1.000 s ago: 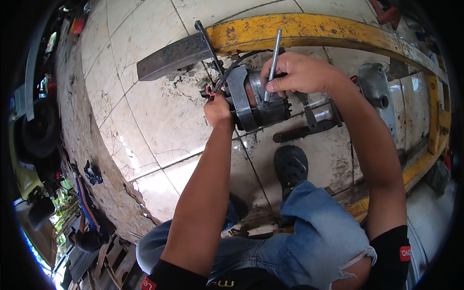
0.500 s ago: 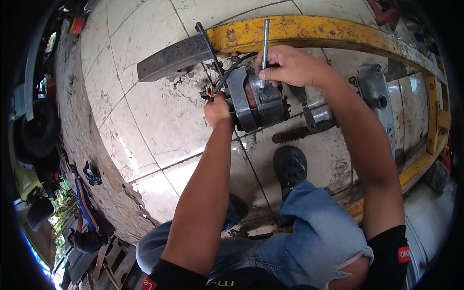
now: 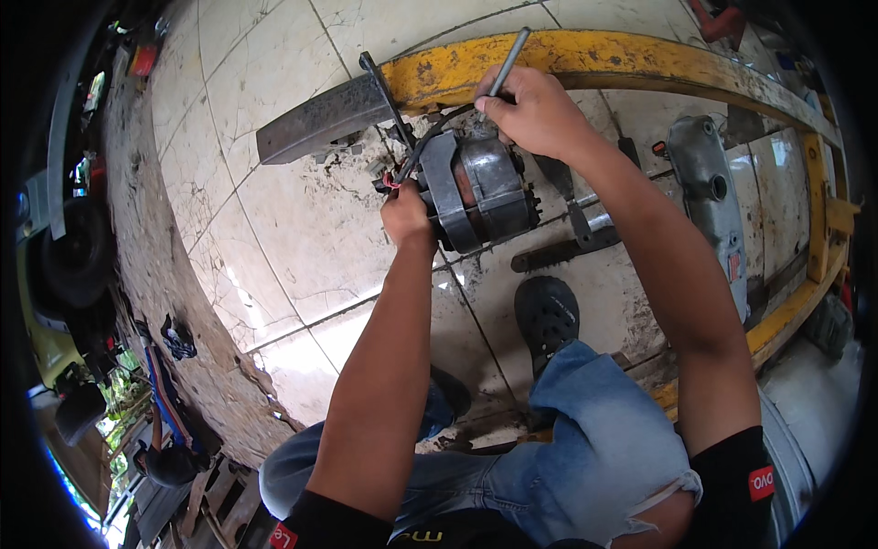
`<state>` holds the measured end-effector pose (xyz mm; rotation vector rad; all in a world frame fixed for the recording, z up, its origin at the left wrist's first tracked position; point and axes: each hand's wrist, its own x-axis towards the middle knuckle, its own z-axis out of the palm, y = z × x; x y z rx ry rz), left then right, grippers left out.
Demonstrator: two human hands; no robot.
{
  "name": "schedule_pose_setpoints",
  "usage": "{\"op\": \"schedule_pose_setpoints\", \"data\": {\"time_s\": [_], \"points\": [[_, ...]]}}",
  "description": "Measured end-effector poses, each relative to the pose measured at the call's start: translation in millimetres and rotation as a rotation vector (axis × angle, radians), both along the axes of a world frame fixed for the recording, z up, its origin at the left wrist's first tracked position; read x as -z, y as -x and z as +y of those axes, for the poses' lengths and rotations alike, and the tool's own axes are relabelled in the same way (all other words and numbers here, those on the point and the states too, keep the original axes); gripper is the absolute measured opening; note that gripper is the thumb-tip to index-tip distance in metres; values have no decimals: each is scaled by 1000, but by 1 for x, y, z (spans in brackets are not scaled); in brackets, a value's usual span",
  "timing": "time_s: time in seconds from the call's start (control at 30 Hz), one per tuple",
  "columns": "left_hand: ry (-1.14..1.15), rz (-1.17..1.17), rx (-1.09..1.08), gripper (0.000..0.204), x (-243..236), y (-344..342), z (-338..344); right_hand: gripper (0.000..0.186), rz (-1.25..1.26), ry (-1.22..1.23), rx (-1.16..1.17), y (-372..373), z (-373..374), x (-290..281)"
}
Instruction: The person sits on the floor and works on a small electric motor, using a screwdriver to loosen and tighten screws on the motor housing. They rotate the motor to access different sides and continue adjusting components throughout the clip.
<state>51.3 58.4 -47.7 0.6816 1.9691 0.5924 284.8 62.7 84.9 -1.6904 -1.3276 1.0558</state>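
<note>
My left hand (image 3: 407,215) is closed on the left end of a grey cylindrical motor-like unit (image 3: 496,203), beside red wires (image 3: 391,181) and a black cable; its fingertips are partly hidden. The unit lies on its side on the tiles, with reddish windings showing between its metal casings. My right hand (image 3: 530,110) grips a slanted steel rod (image 3: 513,50) above the unit's upper part; the rod's lower end is hard to make out. Just right of the unit lie a dark flat-bladed tool (image 3: 577,220) and a long dark bar (image 3: 547,259).
A worn yellow beam (image 3: 585,62) with a grey arm (image 3: 315,119) runs behind the unit. A silver metal cover (image 3: 690,165) and yellow framework (image 3: 814,238) are at the right. My shoe (image 3: 544,311) is below. At far left are vehicle parts and another person (image 3: 169,462).
My right hand has moved up and to the left, raising the rod from the middle of the casing and tilting it further. My left hand stays on the unit.
</note>
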Motion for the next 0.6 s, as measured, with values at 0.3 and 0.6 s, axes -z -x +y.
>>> {"op": "schedule_pose_setpoints", "data": {"time_s": [0.3,0.6], "points": [[-18,-232,97,36,-46,-2,-8,15,174,136,72,-7,-33,-6],[-90,-85,198,40,-50,-10,-15,12,110,96,39,0,-40,-19]]}}
